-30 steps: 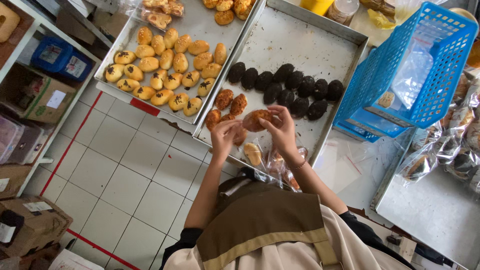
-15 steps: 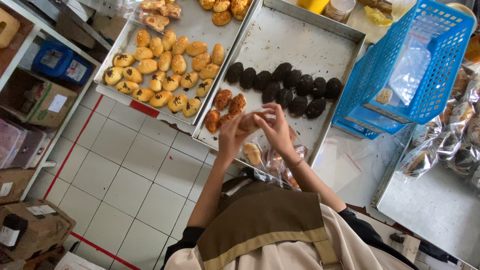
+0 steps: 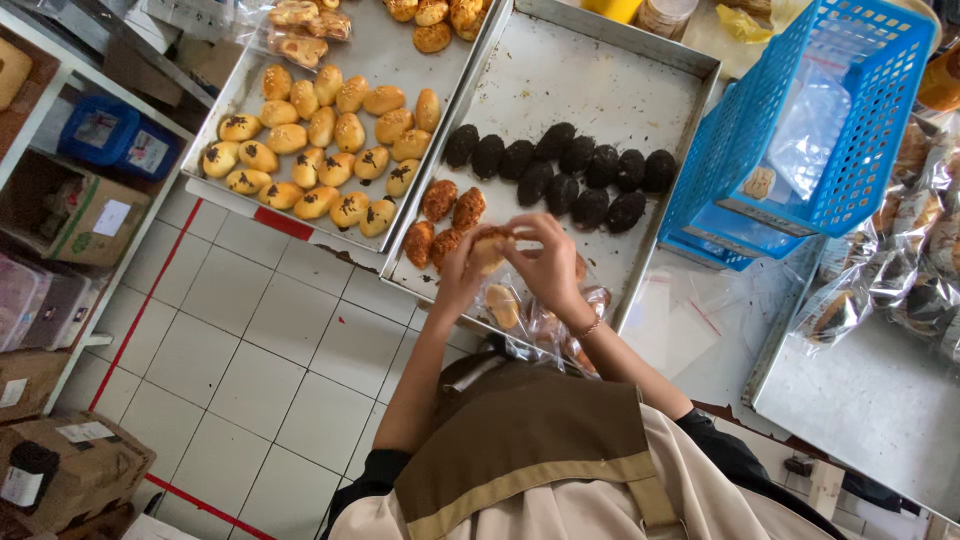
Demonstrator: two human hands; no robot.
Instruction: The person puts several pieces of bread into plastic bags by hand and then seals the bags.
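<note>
My left hand (image 3: 458,272) and my right hand (image 3: 546,262) meet over the near edge of a metal tray (image 3: 590,80), both closed around one brown pastry (image 3: 488,250) with a thin clear bag about it. On the tray lie a row of dark round buns (image 3: 560,168) and a few brown pastries (image 3: 440,215). Bagged pastries (image 3: 520,315) lie below my hands at the tray's near rim.
A second tray (image 3: 400,45) of golden pastries (image 3: 320,150) sits to the left. A blue plastic basket (image 3: 830,120) with clear bags stands at the right, with packed bakes (image 3: 900,260) beyond. Shelves with boxes (image 3: 70,220) line the left above a tiled floor (image 3: 250,360).
My hands have stayed together over the tray's near edge, turning the pastry slightly; the view has shifted a little.
</note>
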